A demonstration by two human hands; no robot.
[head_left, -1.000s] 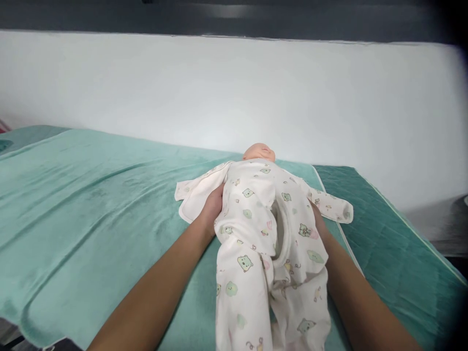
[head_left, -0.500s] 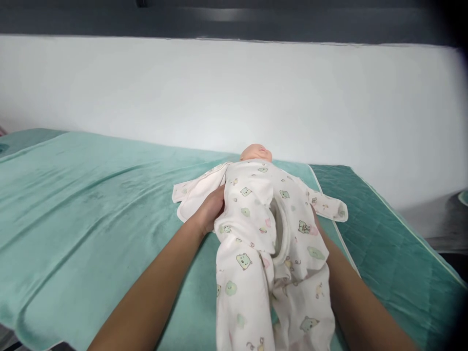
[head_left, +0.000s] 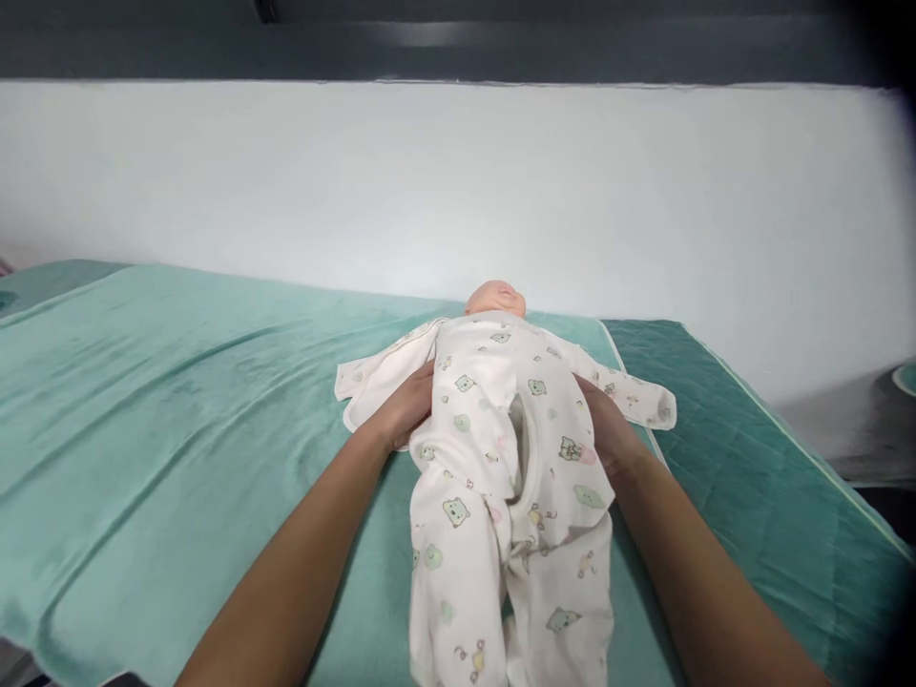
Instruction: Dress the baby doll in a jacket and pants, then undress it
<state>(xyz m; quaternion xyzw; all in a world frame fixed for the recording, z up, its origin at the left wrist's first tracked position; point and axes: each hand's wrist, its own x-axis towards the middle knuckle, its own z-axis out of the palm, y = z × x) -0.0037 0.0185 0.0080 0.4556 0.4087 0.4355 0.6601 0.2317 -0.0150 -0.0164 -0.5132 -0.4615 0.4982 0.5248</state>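
Lying between left hand (head_left: 409, 406) and right hand (head_left: 605, 426): dressed doll (head_left: 478, 429); fingertips hidden.

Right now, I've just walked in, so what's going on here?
A person's left hand and right hand are at either side of a baby doll lying face up on a light green blanket. Its bear-print clothes have both sleeves spread outward and the trouser legs toward the person. The fingertips are hidden, so the grip can't be told.
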